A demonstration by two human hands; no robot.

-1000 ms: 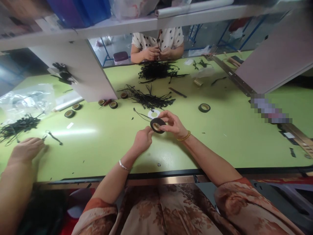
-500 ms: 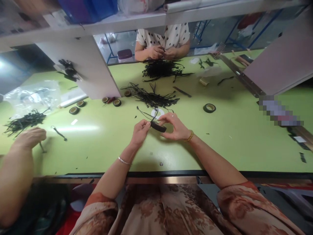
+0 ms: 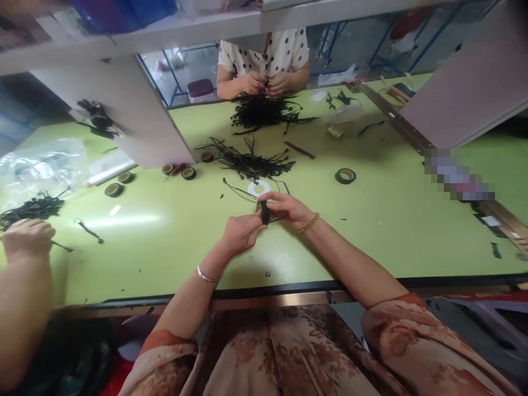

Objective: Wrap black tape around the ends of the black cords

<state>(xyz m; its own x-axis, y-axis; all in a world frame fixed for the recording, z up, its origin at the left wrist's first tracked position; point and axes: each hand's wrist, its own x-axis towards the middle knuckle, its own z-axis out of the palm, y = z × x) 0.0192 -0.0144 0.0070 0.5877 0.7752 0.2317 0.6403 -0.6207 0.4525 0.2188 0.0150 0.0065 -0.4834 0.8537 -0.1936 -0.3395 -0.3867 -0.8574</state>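
Observation:
Above the front part of the green table, my right hand (image 3: pixel 292 210) is closed around a roll of black tape (image 3: pixel 264 212), thumb and fingers on its sides. Fingers pressed together, my left hand (image 3: pixel 243 233) touches the roll from the left and pinches a thin black cord (image 3: pixel 239 191); the pinch itself is partly hidden. Parts of the cord show behind both hands. Just beyond them a white ring (image 3: pixel 259 188) lies flat. A heap of black cords (image 3: pixel 256 164) spreads farther back.
Another tape roll (image 3: pixel 345 176) lies to the right; several more sit left by the upright panel (image 3: pixel 154 118). Across the table a person handles cords over a dark pile (image 3: pixel 262 111). At left, a co-worker's hand (image 3: pixel 28 240) rests near more cords. A shelf (image 3: pixel 198 34) crosses overhead.
The tape roll has turned from lying lengthwise to standing upright between my hands. My left hand has rolled over, its back now upward. The whole view has shifted slightly.

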